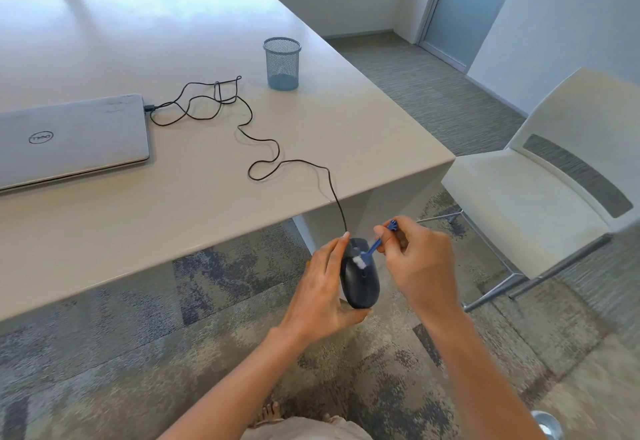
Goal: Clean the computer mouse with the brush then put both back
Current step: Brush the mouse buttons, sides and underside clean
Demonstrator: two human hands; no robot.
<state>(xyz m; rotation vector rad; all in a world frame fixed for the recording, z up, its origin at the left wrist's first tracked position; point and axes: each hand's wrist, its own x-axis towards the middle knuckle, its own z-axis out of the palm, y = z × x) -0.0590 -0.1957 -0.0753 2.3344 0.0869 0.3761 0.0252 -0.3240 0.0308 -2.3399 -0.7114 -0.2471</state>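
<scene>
Two hands work close together just off the near edge of the counter (pixel 173 218), above the carpet (pixel 121 353). The left hand (pixel 320 287) cups the computer mouse (pixel 362 284) from its left side, fingers along the shell and thumb under the near end. The mouse is held in the air, top up, nose pointing away. The right hand (pixel 419 259) pinches the thin blue handle of the brush (pixel 372 249) between thumb and fingertips. The white bristles (pixel 358 261) lie on the mouse's far end, about where the wheel sits.

The mouse looks light, rigid and smooth-shelled, so it could twist in a loose hold. A grip on the flanks seems safest, since it leaves the top and buttons free for brushing. Its cable (pixel 341 209) runs up over the counter edge and winds in loose loops to the closed laptop (pixel 72 138) at the left, so it would probably tug if the mouse were drawn further off. The brush seems very light, with a slender handle that likely flexes, and soft bristles call for little pressure.

The counter is pale, matt and flat. A blue mesh pen cup (pixel 282 65) stands far on it, well apart from the laptop, and is a likely home for the brush. A white chair (pixel 519 197) stands to the right, and a frosted door (pixel 464 7) is at the room's far right.
</scene>
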